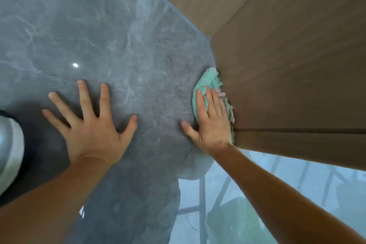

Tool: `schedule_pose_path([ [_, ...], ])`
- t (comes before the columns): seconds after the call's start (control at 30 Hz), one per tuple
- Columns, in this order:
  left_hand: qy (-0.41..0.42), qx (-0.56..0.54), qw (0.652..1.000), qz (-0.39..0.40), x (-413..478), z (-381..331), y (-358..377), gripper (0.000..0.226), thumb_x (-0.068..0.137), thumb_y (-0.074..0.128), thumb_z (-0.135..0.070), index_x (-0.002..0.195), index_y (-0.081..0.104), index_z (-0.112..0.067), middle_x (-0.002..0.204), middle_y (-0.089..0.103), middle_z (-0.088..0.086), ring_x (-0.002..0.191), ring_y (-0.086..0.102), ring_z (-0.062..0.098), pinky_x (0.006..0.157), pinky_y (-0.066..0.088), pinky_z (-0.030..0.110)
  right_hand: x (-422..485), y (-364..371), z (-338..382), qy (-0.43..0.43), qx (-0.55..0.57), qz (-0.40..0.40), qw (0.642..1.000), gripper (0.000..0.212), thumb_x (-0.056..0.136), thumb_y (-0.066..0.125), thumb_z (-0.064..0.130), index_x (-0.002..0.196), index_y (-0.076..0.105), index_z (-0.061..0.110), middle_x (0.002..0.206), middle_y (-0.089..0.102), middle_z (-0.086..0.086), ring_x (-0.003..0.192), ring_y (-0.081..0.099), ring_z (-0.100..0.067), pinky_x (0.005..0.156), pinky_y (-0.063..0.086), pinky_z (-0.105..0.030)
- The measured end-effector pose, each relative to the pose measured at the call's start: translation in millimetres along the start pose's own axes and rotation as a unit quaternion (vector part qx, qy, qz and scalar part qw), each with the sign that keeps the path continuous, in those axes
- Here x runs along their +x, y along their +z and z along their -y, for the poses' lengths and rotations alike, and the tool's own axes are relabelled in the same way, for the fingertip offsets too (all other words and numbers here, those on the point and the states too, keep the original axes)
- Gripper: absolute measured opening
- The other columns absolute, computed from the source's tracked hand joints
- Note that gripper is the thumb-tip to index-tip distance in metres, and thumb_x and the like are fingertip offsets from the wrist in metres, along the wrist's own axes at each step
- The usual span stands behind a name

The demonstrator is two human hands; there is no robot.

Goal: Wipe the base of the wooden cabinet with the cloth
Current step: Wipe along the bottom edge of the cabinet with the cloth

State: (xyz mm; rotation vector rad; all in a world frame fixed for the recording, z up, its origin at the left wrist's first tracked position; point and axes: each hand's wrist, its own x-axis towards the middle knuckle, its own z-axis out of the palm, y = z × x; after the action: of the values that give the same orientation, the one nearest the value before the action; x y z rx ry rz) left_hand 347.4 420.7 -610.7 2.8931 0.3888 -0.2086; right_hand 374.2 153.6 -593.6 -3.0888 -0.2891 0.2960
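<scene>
A brown wooden cabinet [287, 61] fills the upper right, its bottom edge meeting the grey marble floor [111, 31]. A mint-green cloth [208, 78] is bunched against the foot of the cabinet. My right hand [212, 123] lies flat on the cloth, fingers together, pressing it against the cabinet's base; part of the cloth is hidden under the palm. My left hand [93, 125] rests flat on the floor with its fingers spread, well to the left of the cloth, holding nothing.
A glossy floor patch [277, 204] at the lower right reflects a window frame and greenery. A grey and white rounded object [10, 150] sits at the left edge. A tile joint [184, 162] runs diagonally below my right wrist.
</scene>
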Motion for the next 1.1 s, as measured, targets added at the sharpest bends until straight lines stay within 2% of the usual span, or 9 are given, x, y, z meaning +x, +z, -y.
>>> schedule_pose_path([
  [0.1,-0.001,0.008,1.0,0.0,3,1,4,0.097,0.078,0.037,-0.078,0.157,0.024,-0.025,0.17,0.01,0.015,0.147,-0.002,0.061,0.113,0.002,0.078,90,-14,11,0.022,0.0,-0.032,0.999,0.09,0.085,0.03,0.071,0.154,0.016,0.015,0.162,0.02,-0.014,0.151,0.013,-0.03,0.123,0.005,-0.043],
  [0.2,-0.01,0.019,1.0,-0.003,3,3,6,0.098,0.075,0.039,-0.078,0.157,0.028,-0.025,0.169,0.014,0.014,0.148,-0.001,0.061,0.114,0.003,0.077,164,-24,32,0.029,-0.01,-0.026,0.999,0.093,0.082,0.021,0.075,0.155,0.013,0.017,0.163,0.017,-0.012,0.15,0.013,-0.03,0.122,0.009,-0.049],
  [0.47,0.004,0.012,1.0,-0.016,5,2,8,0.1,0.07,0.051,-0.076,0.153,0.038,-0.022,0.167,0.024,0.017,0.148,0.0,0.062,0.114,0.002,0.078,244,-43,85,-0.05,-0.027,-0.034,0.998,0.093,0.081,0.025,0.074,0.154,0.019,0.017,0.161,0.023,-0.013,0.148,0.022,-0.028,0.122,0.007,-0.046],
  [0.57,0.011,0.007,0.999,-0.031,5,2,10,0.099,0.069,0.054,-0.074,0.152,0.041,-0.022,0.166,0.027,0.017,0.149,0.004,0.061,0.113,0.004,0.079,299,-54,129,-0.081,-0.02,-0.017,0.996,0.092,0.083,0.029,0.075,0.154,0.017,0.017,0.163,0.018,-0.012,0.149,0.018,-0.027,0.123,0.005,-0.044],
  [0.7,0.014,0.003,0.999,-0.04,5,1,12,0.099,0.069,0.053,-0.075,0.152,0.042,-0.022,0.166,0.027,0.016,0.149,0.005,0.061,0.115,0.002,0.077,366,-74,175,-0.111,-0.008,0.061,0.992,0.092,0.085,0.027,0.076,0.155,0.009,0.02,0.165,0.004,-0.009,0.152,0.006,-0.026,0.122,0.002,-0.043],
  [0.8,0.012,0.009,0.999,-0.035,3,-1,9,0.098,0.071,0.05,-0.076,0.153,0.039,-0.022,0.166,0.026,0.016,0.148,0.006,0.062,0.115,0.002,0.077,355,-78,165,-0.112,-0.014,0.077,0.991,0.088,0.087,0.026,0.074,0.155,0.005,0.022,0.166,0.001,-0.007,0.152,0.002,-0.027,0.122,0.0,-0.041],
  [0.9,0.011,0.013,0.999,-0.031,3,-1,8,0.097,0.072,0.047,-0.076,0.153,0.038,-0.023,0.167,0.024,0.015,0.148,0.004,0.061,0.115,0.002,0.077,297,-70,113,-0.092,0.007,0.068,0.993,0.083,0.09,0.03,0.07,0.155,0.005,0.025,0.166,0.003,-0.005,0.152,0.001,-0.026,0.123,0.002,-0.042],
  [1.0,0.007,0.014,1.0,-0.026,3,0,11,0.097,0.073,0.042,-0.078,0.154,0.034,-0.024,0.168,0.019,0.014,0.149,-0.001,0.06,0.115,0.001,0.076,219,-59,48,-0.016,0.017,0.058,0.998,0.083,0.091,0.035,0.067,0.155,0.005,0.024,0.165,0.007,-0.008,0.152,0.006,-0.027,0.123,0.003,-0.04],
  [1.1,0.005,0.015,1.0,-0.019,1,0,12,0.098,0.076,0.034,-0.081,0.156,0.029,-0.025,0.169,0.014,0.013,0.15,-0.016,0.053,0.115,-0.002,0.075,135,-49,5,0.06,0.002,0.066,0.996,0.088,0.09,0.038,0.067,0.155,0.004,0.019,0.164,0.008,-0.013,0.151,0.005,-0.029,0.121,0.001,-0.038],
])
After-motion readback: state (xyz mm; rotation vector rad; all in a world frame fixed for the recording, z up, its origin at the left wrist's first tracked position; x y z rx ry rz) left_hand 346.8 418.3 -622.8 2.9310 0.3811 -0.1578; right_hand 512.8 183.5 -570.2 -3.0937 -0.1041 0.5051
